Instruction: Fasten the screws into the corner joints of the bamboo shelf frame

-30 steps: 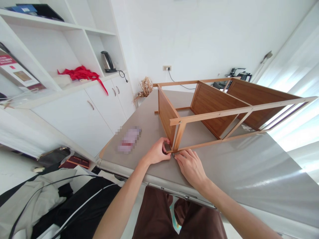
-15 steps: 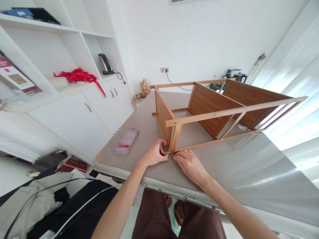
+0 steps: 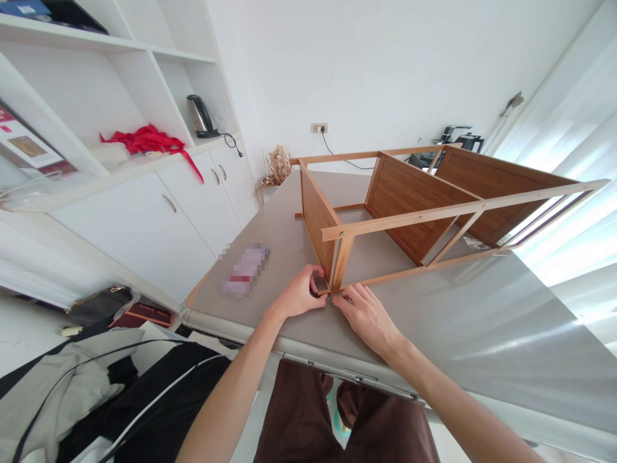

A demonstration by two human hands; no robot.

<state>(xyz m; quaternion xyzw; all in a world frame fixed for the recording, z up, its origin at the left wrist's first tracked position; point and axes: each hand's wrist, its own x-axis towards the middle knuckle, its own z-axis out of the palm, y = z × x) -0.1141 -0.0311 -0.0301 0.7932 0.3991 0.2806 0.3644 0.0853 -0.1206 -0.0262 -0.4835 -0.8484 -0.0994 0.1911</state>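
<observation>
A wooden shelf rack (image 3: 402, 222) lies on its side on the grey tabletop, with several brown panels between its rails. My left hand (image 3: 303, 292) is closed round the end of the lower rail at the near corner, thumb and fingers curled about it. Just right of that corner, my right hand (image 3: 364, 315) rests on the table with fingers pinched together, close to the rail. Whatever sits between those fingertips is too small to make out. A bolt head (image 3: 342, 234) shows on the upper rail above my hands.
A blurred-out flat item (image 3: 245, 270) lies on the tabletop (image 3: 434, 334) to the left. White shelving with a kettle (image 3: 201, 117) and red cloth (image 3: 147, 139) stands at left. Dried plants (image 3: 274, 168) are behind the table. Clothes (image 3: 159, 386) are piled at lower left.
The right hand's fingers have drawn up from lying flatter by the rail into a pinch near the corner. The left hand keeps its hold. The view has shifted slightly.
</observation>
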